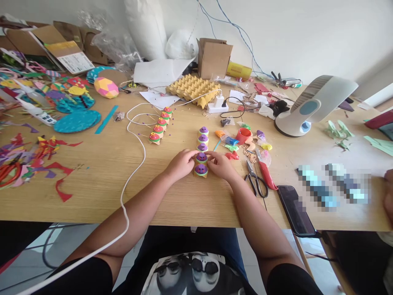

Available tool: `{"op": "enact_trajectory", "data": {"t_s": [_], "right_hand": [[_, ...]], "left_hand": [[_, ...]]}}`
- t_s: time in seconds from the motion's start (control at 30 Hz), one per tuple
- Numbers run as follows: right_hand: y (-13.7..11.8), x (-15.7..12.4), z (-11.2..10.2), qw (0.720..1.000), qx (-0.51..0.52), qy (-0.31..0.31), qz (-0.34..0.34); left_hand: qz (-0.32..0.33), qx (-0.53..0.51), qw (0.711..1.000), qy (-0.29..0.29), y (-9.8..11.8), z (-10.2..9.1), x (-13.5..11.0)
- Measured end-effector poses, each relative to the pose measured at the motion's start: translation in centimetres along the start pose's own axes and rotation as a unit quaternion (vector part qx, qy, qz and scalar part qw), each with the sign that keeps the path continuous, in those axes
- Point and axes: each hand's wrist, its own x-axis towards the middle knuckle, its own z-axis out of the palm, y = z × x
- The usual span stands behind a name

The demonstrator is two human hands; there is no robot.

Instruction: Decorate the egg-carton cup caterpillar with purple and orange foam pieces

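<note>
A strip of egg-carton cups (201, 169) topped with purple clay domes stands in a line on the table before me. The domes bear small dark dots, and a pale band runs below each one. My left hand (183, 164) is at the strip's left side, fingers curled, fingertips against the second cup from the near end. Opposite it, my right hand (221, 166) grips the same cup from the right with bent fingers. Further left and back is a similar strip with red and green clay tops (158, 129), purple-headed pins sticking out of its sides.
Right of the strip lie black-handled scissors (256, 180), a red-handled knife (267, 174), a phone (296, 209) and bagged clay (231, 140). A white fan (310, 106) stands behind them. A white cable (144, 151) crosses my left arm. Paper scraps (46, 151) cover the left side.
</note>
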Motion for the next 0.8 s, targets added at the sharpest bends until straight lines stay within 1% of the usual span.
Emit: {"op": "enact_trajectory", "data": {"t_s": [0.03, 0.1, 0.13, 0.17, 0.2, 0.23, 0.3, 0.33, 0.37, 0.4, 0.43, 0.47, 0.5, 0.6, 0.8], "right_hand": [[0.0, 0.0, 0.0, 1.000, 0.000, 0.010, 0.004], [-0.1, 0.1, -0.1, 0.998, 0.032, 0.054, 0.019], [-0.2, 0.1, -0.2, 0.993, 0.077, 0.082, 0.028], [-0.4, 0.2, -0.4, 0.983, 0.145, 0.106, 0.040], [-0.6, 0.2, -0.6, 0.964, 0.233, 0.118, 0.055], [-0.8, 0.3, -0.8, 0.933, 0.333, 0.116, 0.072], [-1.2, 0.2, -1.1, 0.848, 0.514, 0.076, 0.102], [-1.4, 0.1, -1.3, 0.807, 0.577, 0.056, 0.108], [-1.6, 0.0, -1.4, 0.774, 0.622, 0.040, 0.108], [-1.8, -0.1, -1.5, 0.751, 0.651, 0.030, 0.102], [-2.0, -0.2, -1.5, 0.738, 0.668, 0.021, 0.093], [-2.3, -0.4, -1.5, 0.733, 0.675, 0.013, 0.083], [-2.5, -0.5, -1.4, 0.735, 0.674, 0.004, 0.073], [-3.3, -0.9, -1.2, 0.759, 0.649, -0.018, 0.050], [-4.4, -1.6, -0.8, 0.803, 0.592, -0.067, 0.022]], "left_hand": [[0.006, 0.024, 1.000, 0.004, -0.1, 0.0, 0.0], [0.017, 0.044, 0.999, 0.021, -0.2, 0.0, 0.0], [0.024, 0.044, 0.998, 0.034, -0.2, 0.0, 0.0], [0.035, 0.041, 0.997, 0.053, -0.2, 0.0, 0.0], [0.049, 0.038, 0.995, 0.075, -0.1, 0.0, 0.0], [0.066, 0.035, 0.992, 0.099, 0.2, 0.0, -0.1], [0.110, 0.035, 0.982, 0.149, 0.9, -0.1, -0.3], [0.130, 0.046, 0.976, 0.166, 1.3, -0.1, -0.5], [0.153, 0.056, 0.969, 0.187, 1.7, -0.1, -0.6], [0.169, 0.064, 0.963, 0.200, 2.1, -0.1, -0.8], [0.185, 0.072, 0.958, 0.207, 2.4, -0.1, -0.9], [0.200, 0.079, 0.953, 0.214, 2.6, 0.0, -1.0], [0.211, 0.088, 0.949, 0.217, 2.8, 0.0, -1.1], [0.231, 0.113, 0.942, 0.216, 3.1, 0.0, -1.3], [0.234, 0.134, 0.944, 0.189, 3.3, 0.0, -1.4]]}}
